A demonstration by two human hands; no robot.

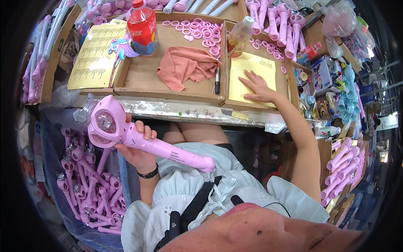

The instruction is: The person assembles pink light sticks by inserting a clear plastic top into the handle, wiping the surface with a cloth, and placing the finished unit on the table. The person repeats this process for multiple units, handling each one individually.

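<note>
My left hand [140, 149] is wrapped round a pink toy wand [172, 152], just below its head. The wand is held level over my lap, its head to the left with a clear tip, and its handle end to the right. Inside the hollow head sits a clear round part. My right hand [257, 87] lies with fingers spread on a yellow printed label sheet [263, 69] in the right part of the cardboard tray. A crumpled salmon cloth [184, 66] and a black marker [217, 84] lie left of that sheet.
Pink rings [205, 31] lie in the cardboard tray [140, 84]. A red-labelled bottle [142, 27] and a clear bottle [240, 38] stand there. More yellow sheets [94, 59] carry a winged cutout [121, 48]. Several wands fill a blue-lined bin [58, 206]; others lie at right [342, 168].
</note>
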